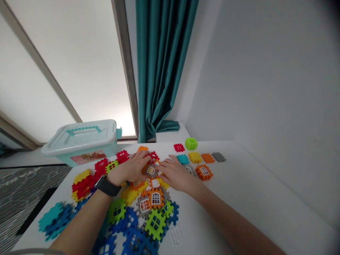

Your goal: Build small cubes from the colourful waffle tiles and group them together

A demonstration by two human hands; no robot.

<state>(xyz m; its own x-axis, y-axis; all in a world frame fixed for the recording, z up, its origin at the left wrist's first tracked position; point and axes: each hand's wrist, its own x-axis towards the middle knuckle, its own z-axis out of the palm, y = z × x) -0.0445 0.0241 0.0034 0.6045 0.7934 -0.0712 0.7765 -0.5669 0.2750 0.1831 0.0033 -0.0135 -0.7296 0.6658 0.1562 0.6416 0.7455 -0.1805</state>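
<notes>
Between my two hands is a grey notched building tile (pixel 151 171) with a white window insert. My left hand (pixel 132 168), with a dark watch on its wrist, grips the tile's left side, fingers curled and partly hidden. The fingers of my right hand (pixel 175 173) close on its right edge. Just below lie an orange window tile (pixel 156 198), a grey window tile (pixel 145 204) and yellow tiles (pixel 129 195). Red tiles (pixel 122 156) lie beyond and left of my left hand. To the right of my right hand rests an orange window block (pixel 204 172).
A lidded pale teal box (pixel 82 136) stands at the table's back left. Blue tiles (pixel 138 241), green tiles (pixel 155 224) and a loose white window insert (pixel 176 235) lie near the front. At the back right are a green block (pixel 191 143) and a grey tile (pixel 219 157).
</notes>
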